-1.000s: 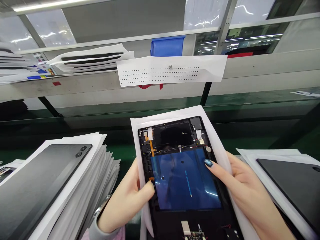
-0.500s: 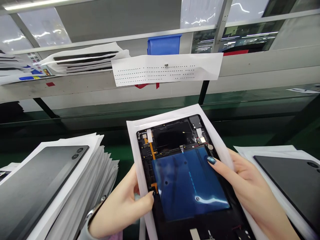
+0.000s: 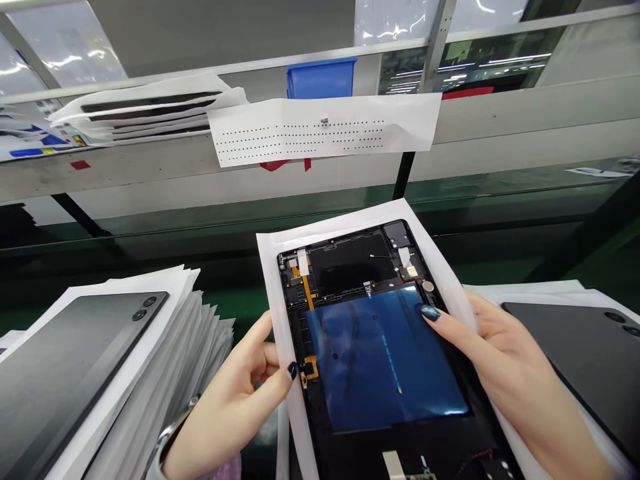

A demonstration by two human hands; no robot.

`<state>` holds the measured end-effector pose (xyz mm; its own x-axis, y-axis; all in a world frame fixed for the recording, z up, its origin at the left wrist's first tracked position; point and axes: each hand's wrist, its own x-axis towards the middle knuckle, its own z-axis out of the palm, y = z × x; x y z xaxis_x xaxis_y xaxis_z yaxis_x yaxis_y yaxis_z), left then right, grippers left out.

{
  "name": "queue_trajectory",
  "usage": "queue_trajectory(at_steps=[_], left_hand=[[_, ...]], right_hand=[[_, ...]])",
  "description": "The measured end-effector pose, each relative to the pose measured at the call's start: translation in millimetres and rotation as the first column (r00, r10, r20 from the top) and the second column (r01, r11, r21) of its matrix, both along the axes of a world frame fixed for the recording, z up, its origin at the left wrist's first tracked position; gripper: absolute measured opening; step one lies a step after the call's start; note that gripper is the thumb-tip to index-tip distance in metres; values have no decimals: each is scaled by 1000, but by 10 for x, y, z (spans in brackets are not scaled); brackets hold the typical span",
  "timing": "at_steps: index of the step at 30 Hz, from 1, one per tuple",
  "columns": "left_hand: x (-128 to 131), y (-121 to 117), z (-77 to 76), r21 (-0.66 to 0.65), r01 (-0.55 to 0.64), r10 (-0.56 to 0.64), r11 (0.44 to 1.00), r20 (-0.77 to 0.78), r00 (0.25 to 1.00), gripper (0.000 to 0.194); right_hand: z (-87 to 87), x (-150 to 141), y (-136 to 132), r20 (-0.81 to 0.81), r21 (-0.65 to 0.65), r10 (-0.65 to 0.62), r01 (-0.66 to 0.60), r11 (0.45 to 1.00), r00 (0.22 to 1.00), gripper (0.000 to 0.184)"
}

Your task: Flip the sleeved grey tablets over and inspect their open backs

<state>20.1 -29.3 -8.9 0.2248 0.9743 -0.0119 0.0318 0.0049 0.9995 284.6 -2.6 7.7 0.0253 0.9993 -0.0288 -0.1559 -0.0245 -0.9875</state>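
I have an opened tablet (image 3: 390, 347) in front of me, its insides facing up, on a white sheet (image 3: 340, 227) whose margin shows past the tablet's top, left and right sides. My right grip (image 3: 505, 360) is closed over the sheet's right edge, thumb lying on the upper right corner of the blue panel (image 3: 387, 373), fingers out of sight behind. My left grip (image 3: 235, 397) has the sheet's left edge between thumb and fingers, with a gap showing behind the thumb tip; how firmly it pinches, I cannot tell. Just inside that thumb sits an orange flex cable (image 3: 311, 368).

To my left, a closed grey tablet (image 3: 85, 373) lies on a stack of white sheets (image 3: 155, 393); to my right, a dark tablet (image 3: 575, 360) lies on white paper (image 3: 545, 291). A dotted paper strip (image 3: 325, 137) hangs at the front edge of the shelf (image 3: 165, 163), a blue bin (image 3: 323, 79) behind it.
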Motion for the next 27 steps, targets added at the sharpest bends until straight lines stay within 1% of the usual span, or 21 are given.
queue_trajectory(at_steps=[4, 9, 13, 15, 18, 21, 24, 27], left_hand=[[34, -30, 57, -27, -61, 60, 998, -32, 998, 66], [104, -39, 124, -13, -140, 139, 990, -40, 989, 64], [155, -31, 160, 4, -111, 111, 994, -42, 993, 55], [158, -23, 145, 13, -105, 106, 994, -66, 992, 55], [139, -6, 77, 50, -118, 124, 992, -158, 980, 50], [133, 10, 38, 91, -88, 106, 992, -215, 971, 46], [147, 4, 83, 32, -86, 90, 996, -171, 981, 52], [130, -26, 135, -37, -87, 83, 995, -108, 991, 65]], right_hand=[[7, -4, -31, -38, -21, 6, -7, 1000, 999, 53], [4, -6, -50, -22, -12, -4, 4, 1000, 1000, 51], [-6, -6, -55, 16, 6, -18, 18, 1000, 1000, 52], [-5, -14, -67, 34, 12, -11, 11, 1000, 999, 54], [5, -37, -98, 70, 13, -23, 22, 1000, 997, 57], [18, -59, -127, 76, 13, -48, 48, 999, 996, 56], [33, -52, -139, 71, 13, -42, 41, 999, 997, 55], [41, -15, -142, 52, -10, -29, 30, 1000, 998, 53]])
